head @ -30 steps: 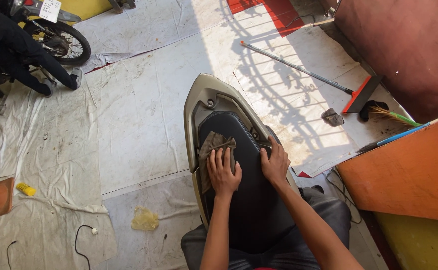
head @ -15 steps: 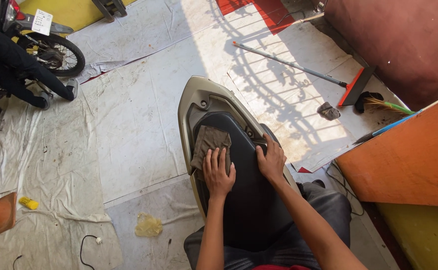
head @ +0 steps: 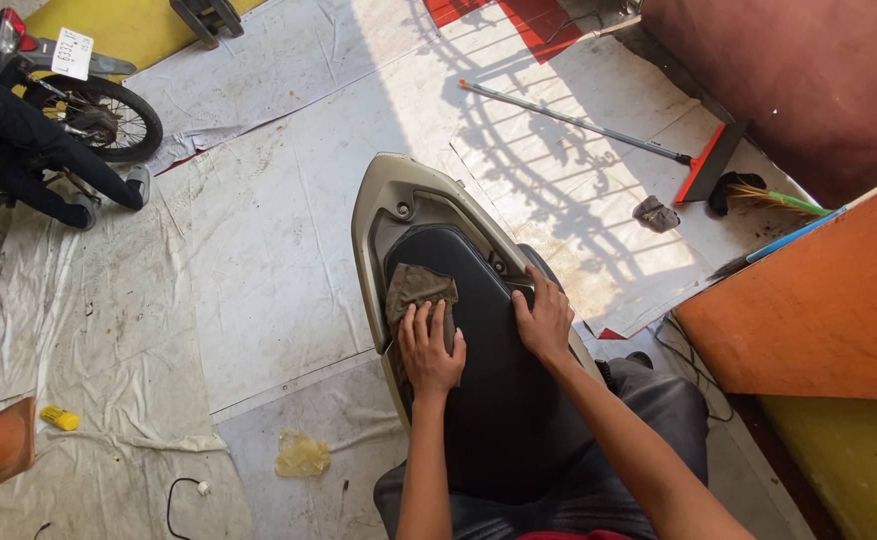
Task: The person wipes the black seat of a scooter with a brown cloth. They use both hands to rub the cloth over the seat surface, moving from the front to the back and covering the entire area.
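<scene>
One seat panel [head: 479, 330], one rag [head: 417, 288], two hands, one squeegee [head: 609, 130], one motorbike [head: 49, 110].

Beyond the fingers of the left hand [head: 431, 350], the rag [head: 417, 288] covers the panel [head: 379, 215]. Left of the fingers lies open sheeted floor [head: 259, 280]. The right hand [head: 544, 320] blocks passage rightward.
</scene>
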